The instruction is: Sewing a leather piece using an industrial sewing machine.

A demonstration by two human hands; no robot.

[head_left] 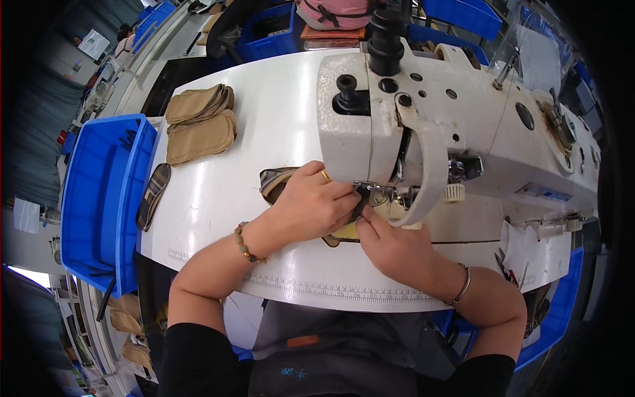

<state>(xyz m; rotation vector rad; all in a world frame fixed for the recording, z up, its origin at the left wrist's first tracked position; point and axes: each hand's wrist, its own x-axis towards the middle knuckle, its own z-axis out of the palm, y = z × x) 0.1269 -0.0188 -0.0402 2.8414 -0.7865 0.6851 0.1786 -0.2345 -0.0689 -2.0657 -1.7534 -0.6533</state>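
At the needle area of a white sewing machine [347,126], both my hands are closed on a fabric piece. Its plaid end with a tan edge [272,180] sticks out to the left of my left hand [311,205], and a dark part shows between my fingertips. My left fingers press together on that dark part, just left of the presser foot [383,193]. Pinching its near side, my right hand [393,248] sits below the machine head. My hands cover most of the piece, so its full shape is hidden. A yellowish patch shows under my fingers.
Two stacks of tan fabric pieces [202,135] lie at the table's back left. Another plaid piece [153,197] rests on the left edge beside a blue bin [106,198]. Small snips [506,264] lie at the right. A ruler scale [317,290] runs along the near edge.
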